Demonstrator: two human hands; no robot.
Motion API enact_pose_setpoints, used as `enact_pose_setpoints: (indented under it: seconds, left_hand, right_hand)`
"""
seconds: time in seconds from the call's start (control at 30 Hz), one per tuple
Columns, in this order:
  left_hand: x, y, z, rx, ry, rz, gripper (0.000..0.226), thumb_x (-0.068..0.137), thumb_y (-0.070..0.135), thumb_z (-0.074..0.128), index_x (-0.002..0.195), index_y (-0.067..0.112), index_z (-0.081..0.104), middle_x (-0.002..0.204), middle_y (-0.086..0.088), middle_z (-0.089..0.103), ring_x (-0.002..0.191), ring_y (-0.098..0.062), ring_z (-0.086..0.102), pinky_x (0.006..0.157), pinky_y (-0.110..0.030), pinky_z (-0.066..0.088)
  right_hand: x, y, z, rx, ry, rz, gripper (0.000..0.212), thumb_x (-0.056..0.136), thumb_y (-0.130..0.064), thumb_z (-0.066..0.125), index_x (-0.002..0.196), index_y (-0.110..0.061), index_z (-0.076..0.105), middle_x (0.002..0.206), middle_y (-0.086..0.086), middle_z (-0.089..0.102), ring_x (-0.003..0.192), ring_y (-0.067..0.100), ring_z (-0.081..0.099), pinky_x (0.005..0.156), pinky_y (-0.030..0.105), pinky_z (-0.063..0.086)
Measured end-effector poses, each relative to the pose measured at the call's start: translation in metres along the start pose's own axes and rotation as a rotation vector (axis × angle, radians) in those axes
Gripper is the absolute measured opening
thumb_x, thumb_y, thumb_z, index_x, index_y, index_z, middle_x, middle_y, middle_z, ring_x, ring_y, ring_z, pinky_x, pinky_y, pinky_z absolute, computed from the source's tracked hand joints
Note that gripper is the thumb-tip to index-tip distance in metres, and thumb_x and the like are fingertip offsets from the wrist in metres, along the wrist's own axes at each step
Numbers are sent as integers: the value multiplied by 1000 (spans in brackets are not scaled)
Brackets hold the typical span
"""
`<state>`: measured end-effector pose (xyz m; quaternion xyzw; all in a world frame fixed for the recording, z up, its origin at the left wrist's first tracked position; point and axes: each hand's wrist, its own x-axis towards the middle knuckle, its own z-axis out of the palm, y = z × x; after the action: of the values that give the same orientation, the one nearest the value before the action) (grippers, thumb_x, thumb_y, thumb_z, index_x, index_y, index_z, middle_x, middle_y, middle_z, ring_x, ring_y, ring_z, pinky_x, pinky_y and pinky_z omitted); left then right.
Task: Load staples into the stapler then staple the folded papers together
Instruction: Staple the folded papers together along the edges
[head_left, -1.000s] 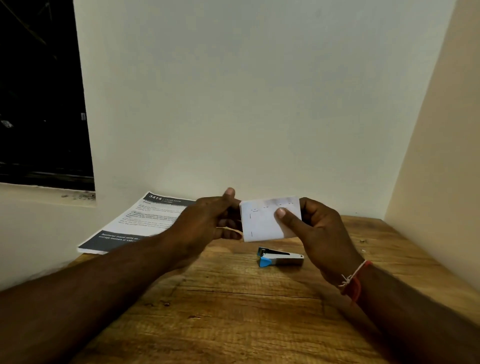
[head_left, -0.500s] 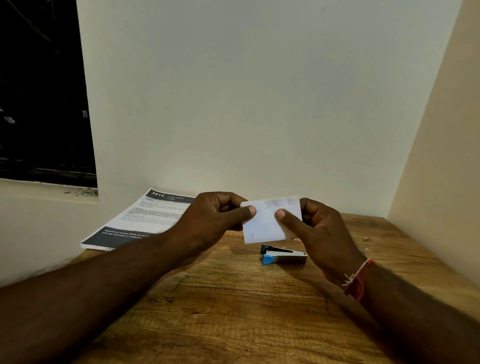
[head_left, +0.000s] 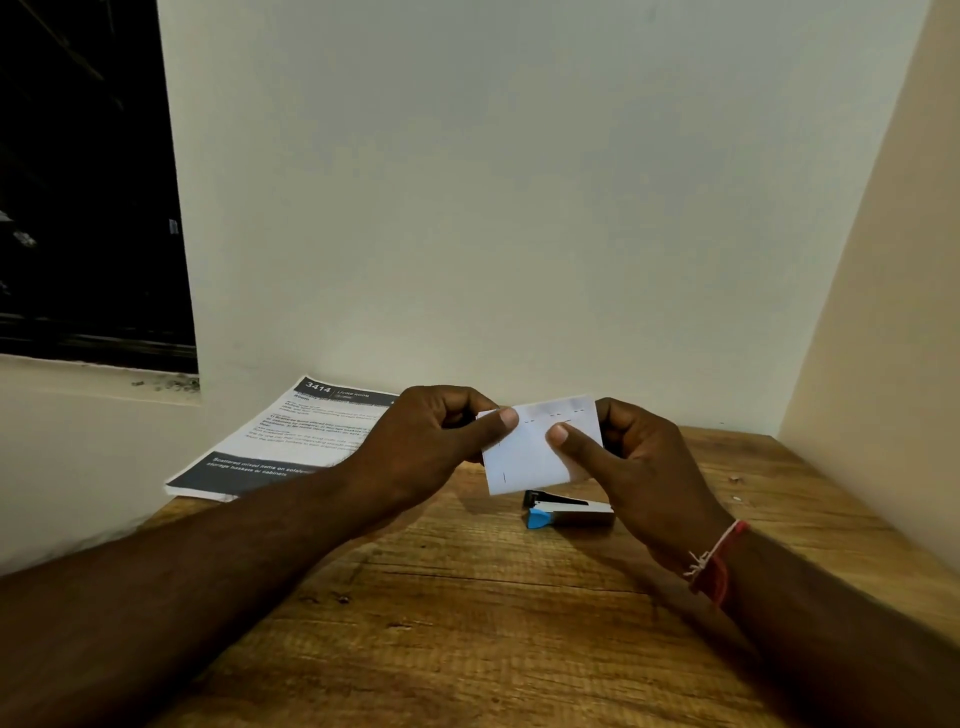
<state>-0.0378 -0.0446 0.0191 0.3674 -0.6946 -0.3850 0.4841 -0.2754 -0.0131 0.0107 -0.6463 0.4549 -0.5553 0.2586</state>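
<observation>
Head view: walls close in behind and to the right of the stapler; bare desk lies nearer the person. Folded papers are held just above the stapler, off the desk. Left hand pinches their left edge and right hand their middle, thumbs in front, fingers curled behind. A printed sheet lies well left of the stapler.
</observation>
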Motion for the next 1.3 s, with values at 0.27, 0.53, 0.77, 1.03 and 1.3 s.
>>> enact_pose_setpoints:
  seconds: [0.27, 0.53, 0.77, 1.03, 1.3]
  left_hand:
    - [-6, 6, -1, -24, -120, 76, 55, 104, 47, 65, 86, -2, 82, 85, -26, 77, 79, -19, 71, 76, -28, 56]
    - [-7, 13, 5, -37, -161, 124, 22, 100, 38, 76, 88, 24, 89, 92, -3, 86, 89, -15, 79, 81, -31, 61]
    - [-5, 18, 0, -57, -276, 11, 30, 106, 26, 73, 79, 27, 86, 79, 5, 79, 77, -5, 72, 75, -25, 56]
    - [-3, 9, -4, 187, -228, 199, 23, 110, 33, 69, 107, 21, 88, 101, 2, 86, 97, -20, 81, 81, -30, 60]
    - [0, 5, -9, 103, -298, 114, 17, 108, 22, 73, 114, 11, 84, 106, -5, 86, 97, -20, 82, 90, -35, 68]
  right_hand:
    - [-1, 0, -1, -227, -22, -141, 22, 91, -28, 86, 99, -47, 79, 97, -23, 80, 89, 5, 73, 78, 19, 59]
    - [-9, -5, 4, -389, -64, -411, 63, 82, -37, 89, 140, -47, 66, 106, -11, 77, 94, 11, 75, 82, 27, 63]
    - [-12, -10, 4, -465, -79, -510, 64, 85, -35, 84, 146, -39, 64, 105, -11, 73, 96, 5, 74, 84, 27, 63]
    - [-10, -9, 3, -342, -32, -417, 58, 80, -28, 93, 134, -36, 73, 97, -12, 81, 94, 9, 78, 84, 25, 64]
    - [-5, -9, 2, -161, 99, -265, 43, 82, -17, 93, 111, -43, 76, 92, -23, 82, 95, 2, 78, 77, 24, 64]
